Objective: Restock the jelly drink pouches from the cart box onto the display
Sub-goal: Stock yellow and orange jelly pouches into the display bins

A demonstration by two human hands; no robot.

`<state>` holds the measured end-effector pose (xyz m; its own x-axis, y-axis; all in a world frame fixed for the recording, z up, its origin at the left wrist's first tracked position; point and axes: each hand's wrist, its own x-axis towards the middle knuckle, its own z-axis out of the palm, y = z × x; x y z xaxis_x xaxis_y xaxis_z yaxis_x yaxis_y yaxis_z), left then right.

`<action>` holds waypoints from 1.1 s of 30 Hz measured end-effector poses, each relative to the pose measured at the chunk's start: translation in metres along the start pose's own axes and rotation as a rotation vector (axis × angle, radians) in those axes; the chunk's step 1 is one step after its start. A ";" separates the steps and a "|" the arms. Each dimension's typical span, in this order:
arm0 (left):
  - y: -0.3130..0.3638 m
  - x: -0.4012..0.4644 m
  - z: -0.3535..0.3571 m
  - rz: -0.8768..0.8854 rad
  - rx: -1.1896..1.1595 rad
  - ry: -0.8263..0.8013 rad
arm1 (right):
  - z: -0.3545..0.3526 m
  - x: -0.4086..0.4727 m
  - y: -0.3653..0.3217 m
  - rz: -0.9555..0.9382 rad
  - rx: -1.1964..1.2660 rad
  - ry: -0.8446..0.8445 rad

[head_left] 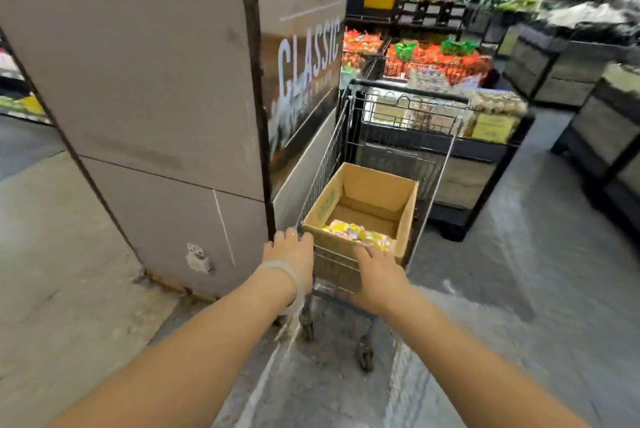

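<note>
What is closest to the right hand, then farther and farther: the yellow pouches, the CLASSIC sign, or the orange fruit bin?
From the right hand:
1. Yellow pouches, in the box just ahead.
2. CLASSIC sign, on the pillar, left.
3. Orange fruit bin, beyond the cart.

Two bare forearms, no sleeves in view. Left hand: a thin, pale, translucent band circles the wrist, with a loose loop hanging beneath it. Right hand: wrist unadorned, no rings or gloves visible.

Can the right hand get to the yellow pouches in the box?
Probably yes. The right hand rests at the near edge of the open box, and the pouches lie just beyond it, uncovered.
</note>
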<state>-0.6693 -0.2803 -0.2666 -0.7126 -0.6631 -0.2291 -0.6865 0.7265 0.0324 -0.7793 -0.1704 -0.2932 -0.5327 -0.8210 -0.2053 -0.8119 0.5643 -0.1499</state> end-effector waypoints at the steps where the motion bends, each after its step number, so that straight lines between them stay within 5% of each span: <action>1: 0.006 0.017 0.002 0.022 0.004 -0.021 | -0.001 0.010 0.010 0.036 0.001 -0.020; 18: 0.050 0.324 -0.003 0.032 0.010 -0.112 | -0.028 0.296 0.141 0.153 0.079 -0.104; 33: 0.067 0.519 0.136 0.135 0.073 -0.549 | 0.115 0.419 0.212 0.422 0.315 -0.512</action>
<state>-1.0651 -0.5511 -0.5154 -0.5997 -0.3870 -0.7004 -0.5691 0.8216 0.0334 -1.1473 -0.3849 -0.5225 -0.5443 -0.4282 -0.7214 -0.4141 0.8850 -0.2128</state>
